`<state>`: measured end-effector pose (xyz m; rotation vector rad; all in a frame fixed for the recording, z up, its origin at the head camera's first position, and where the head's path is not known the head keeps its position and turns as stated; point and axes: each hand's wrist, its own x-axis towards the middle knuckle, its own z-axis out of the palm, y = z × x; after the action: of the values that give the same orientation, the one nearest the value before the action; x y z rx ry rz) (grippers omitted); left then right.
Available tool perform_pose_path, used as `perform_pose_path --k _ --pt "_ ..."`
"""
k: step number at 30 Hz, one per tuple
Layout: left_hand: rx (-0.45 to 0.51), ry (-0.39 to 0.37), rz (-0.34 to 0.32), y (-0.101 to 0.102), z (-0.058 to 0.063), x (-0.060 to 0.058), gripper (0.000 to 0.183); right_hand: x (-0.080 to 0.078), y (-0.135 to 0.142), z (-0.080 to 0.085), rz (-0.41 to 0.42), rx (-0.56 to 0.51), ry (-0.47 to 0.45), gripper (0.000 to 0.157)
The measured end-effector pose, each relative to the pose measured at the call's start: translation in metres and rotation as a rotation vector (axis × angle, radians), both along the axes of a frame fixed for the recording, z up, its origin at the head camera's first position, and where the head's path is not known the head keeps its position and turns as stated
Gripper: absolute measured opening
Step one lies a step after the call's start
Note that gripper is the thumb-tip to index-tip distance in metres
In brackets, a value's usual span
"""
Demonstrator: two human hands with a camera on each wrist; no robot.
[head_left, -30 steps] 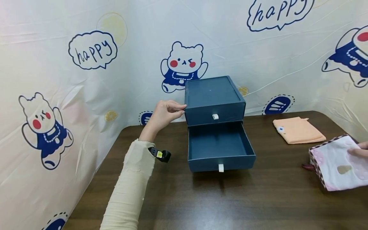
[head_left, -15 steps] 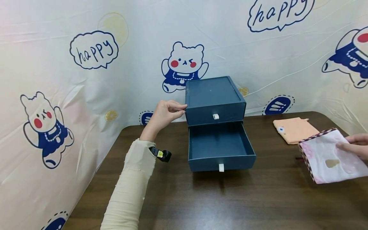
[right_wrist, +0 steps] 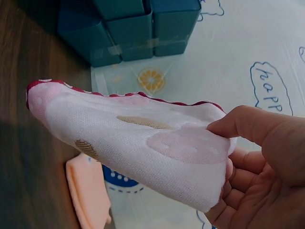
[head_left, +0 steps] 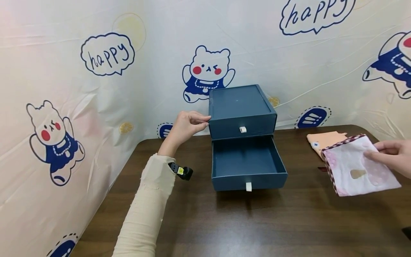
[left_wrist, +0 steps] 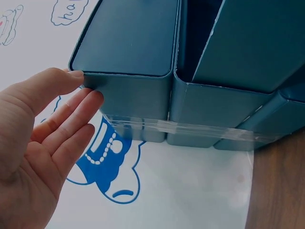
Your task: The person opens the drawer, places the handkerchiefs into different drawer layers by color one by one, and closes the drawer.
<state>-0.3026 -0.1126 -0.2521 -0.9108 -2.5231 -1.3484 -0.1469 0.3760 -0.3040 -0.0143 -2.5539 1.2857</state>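
Observation:
A blue drawer box (head_left: 237,103) stands at the table's back, its lower visible drawer (head_left: 245,157) pulled out with nothing in it. My left hand (head_left: 189,125) pinches the box's upper left front corner; in the left wrist view the thumb (left_wrist: 62,80) lies at the front edge and the other fingers reach past it along the side. To the right, my right hand (head_left: 393,155) grips a folded white and pink towel (head_left: 346,175) with checked trim, held up over the table. In the right wrist view the thumb presses on top of the towel (right_wrist: 186,145), with the fingers underneath.
A folded peach towel (head_left: 325,139) lies at the back right, partly hidden behind the white and pink towel. The brown table (head_left: 273,228) reaches a printed cloth backdrop (head_left: 154,46). Clear tape (left_wrist: 167,126) runs across the drawer box's side.
My right hand has moved left with the white and pink towel, which has risen from low at the right edge and now overlaps the peach towel. The left hand stays at the drawer box's corner.

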Motion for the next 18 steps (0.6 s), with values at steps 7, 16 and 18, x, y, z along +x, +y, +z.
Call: perform_pose_path --k 7,16,18 --pt "0.002 0.006 -0.004 0.000 0.000 0.000 0.024 -0.004 -0.018 0.019 -0.077 0.372 -0.028 0.033" --pt "0.006 -0.009 0.001 -0.001 -0.001 0.000 0.024 -0.007 -0.038 0.038 -0.046 0.421 0.003 0.029" --pt "0.010 -0.007 -0.003 -0.001 0.000 0.000 0.024 -0.007 -0.041 0.042 -0.040 0.407 0.006 0.028"
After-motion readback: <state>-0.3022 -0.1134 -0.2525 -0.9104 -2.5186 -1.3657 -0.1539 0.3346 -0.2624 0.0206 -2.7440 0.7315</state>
